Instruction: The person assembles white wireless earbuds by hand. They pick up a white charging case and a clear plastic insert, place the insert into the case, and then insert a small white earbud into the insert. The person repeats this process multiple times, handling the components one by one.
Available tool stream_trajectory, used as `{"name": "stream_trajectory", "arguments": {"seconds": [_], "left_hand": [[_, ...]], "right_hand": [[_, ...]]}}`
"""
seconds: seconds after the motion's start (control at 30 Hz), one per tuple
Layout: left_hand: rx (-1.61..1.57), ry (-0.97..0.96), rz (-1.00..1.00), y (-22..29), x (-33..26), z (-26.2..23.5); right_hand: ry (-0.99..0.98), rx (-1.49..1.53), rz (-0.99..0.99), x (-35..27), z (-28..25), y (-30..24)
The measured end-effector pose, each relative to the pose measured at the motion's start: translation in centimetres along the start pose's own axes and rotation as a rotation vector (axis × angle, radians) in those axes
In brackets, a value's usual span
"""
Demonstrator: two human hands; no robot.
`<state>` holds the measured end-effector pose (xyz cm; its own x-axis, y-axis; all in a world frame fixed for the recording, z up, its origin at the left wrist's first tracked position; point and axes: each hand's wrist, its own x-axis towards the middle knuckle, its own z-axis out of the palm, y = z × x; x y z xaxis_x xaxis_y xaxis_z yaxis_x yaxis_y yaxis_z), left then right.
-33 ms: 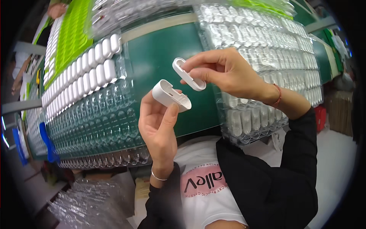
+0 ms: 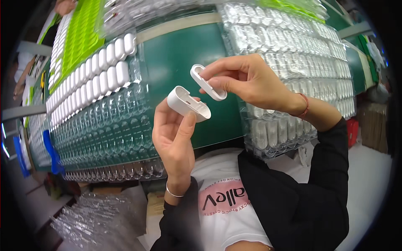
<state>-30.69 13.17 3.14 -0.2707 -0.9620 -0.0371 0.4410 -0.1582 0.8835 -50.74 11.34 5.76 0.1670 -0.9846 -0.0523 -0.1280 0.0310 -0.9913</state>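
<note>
My left hand grips a white earphone-case shell between thumb and fingers. Its hollow side is tilted up and to the right, and cut-outs show along the rim. Just above and to the right, my right hand pinches a white oval lid with its fingertips inside the hollow. Lid and shell are close but apart, with a narrow gap between them. Both parts are held over the green table mat. Some of the right fingertips are hidden by the lid.
On the left, a clear blister tray bears rows of white oval parts. Stacked clear trays stand at right, and a bright green tray lies far left. A blue clip is at the left edge. Another person's hand shows far left.
</note>
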Motion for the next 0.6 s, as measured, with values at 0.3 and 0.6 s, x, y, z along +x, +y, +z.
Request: {"name": "stream_trajectory", "arguments": {"seconds": [0.3, 0.6], "left_hand": [[0.124, 0.051, 0.11, -0.5, -0.6, 0.1], [0.139, 0.049, 0.144, -1.2, -0.6, -0.2]], "right_hand": [[-0.103, -0.006, -0.045, 0.0, 0.9, 0.8], [-0.122, 0.037, -0.076, 0.3, 0.9, 1.4]]}}
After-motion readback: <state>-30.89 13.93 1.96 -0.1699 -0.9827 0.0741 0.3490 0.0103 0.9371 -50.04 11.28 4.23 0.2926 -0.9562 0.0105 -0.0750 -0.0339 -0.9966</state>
